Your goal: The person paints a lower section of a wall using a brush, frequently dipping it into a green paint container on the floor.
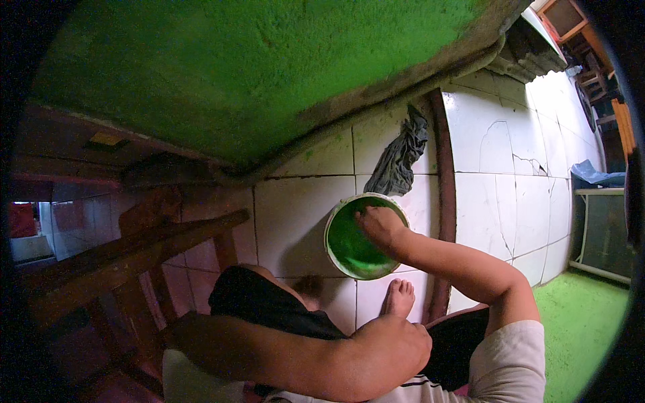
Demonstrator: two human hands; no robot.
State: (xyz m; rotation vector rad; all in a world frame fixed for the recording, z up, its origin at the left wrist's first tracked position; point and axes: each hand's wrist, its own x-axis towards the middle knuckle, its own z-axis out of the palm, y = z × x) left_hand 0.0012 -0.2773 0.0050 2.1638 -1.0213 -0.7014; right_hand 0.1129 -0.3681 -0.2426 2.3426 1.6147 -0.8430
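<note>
A round bucket (336,262) with a pale rim and green inside stands on the white tiled floor in front of me. My right hand (382,225) reaches down into it, its fingers over the green; whether they hold something there is hidden. My left hand (398,347) rests low in front of my body near my knees, its fingers curled, and I cannot tell whether anything is inside. A crumpled dark cloth (400,156) lies on the tiles just beyond the bucket. A green painted wall (252,75) rises ahead.
A wooden chair or bench frame (201,229) stands to the left. A dark raised strip (446,201) crosses the floor right of the bucket, with cracked white tiles (494,136) beyond it. At far right is a pale-framed stand (599,191) bearing blue plastic (597,174).
</note>
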